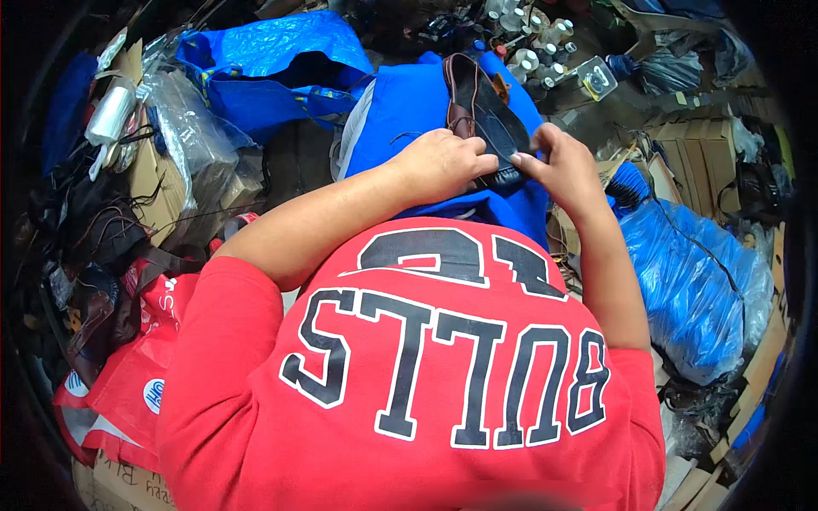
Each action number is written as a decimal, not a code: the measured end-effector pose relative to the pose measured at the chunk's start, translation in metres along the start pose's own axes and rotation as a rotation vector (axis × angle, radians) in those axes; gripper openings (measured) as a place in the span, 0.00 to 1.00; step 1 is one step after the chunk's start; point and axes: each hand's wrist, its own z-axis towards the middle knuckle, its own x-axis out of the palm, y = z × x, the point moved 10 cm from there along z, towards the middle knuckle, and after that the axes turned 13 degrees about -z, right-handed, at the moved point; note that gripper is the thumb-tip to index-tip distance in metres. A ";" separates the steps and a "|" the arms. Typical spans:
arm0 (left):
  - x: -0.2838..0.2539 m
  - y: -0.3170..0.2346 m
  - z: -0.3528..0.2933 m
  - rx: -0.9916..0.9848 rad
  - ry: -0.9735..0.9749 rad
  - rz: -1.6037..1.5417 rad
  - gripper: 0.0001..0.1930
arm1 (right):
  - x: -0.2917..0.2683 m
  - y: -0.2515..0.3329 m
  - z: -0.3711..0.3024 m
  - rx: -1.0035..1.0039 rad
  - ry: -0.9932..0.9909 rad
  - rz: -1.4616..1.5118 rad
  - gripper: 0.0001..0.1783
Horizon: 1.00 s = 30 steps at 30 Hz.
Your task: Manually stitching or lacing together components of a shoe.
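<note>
A dark shoe [504,123] with a brown side and a black insole lies over my lap on blue cloth [400,94], its toe toward me. My left hand [443,163] is closed at the shoe's near left edge, thumb and forefinger pressed against it. On the other side of the toe, my right hand [567,166] has its fingers curled in and its thumb reaching to the shoe's edge. Whatever its fingers pinch is too small to make out. A thin dark strand [404,136] loops out beside my left hand.
A blue tarp bag [273,68] stands at the far left. Several capped bottles [541,51] cluster at the far right, near a clear container [596,78]. Blue plastic bags [690,285] and cardboard [699,162] lie to the right; a red bag [128,375] is at the left.
</note>
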 end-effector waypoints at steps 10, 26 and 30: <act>-0.001 -0.006 -0.006 0.084 -0.052 0.015 0.10 | 0.024 0.006 -0.017 -0.170 0.249 0.176 0.16; -0.021 0.019 -0.006 -0.058 -0.031 -0.391 0.14 | -0.048 -0.052 -0.074 0.126 -0.013 0.769 0.09; -0.048 0.029 0.012 0.020 -0.166 -0.600 0.13 | -0.031 -0.019 -0.062 0.017 -0.022 0.543 0.11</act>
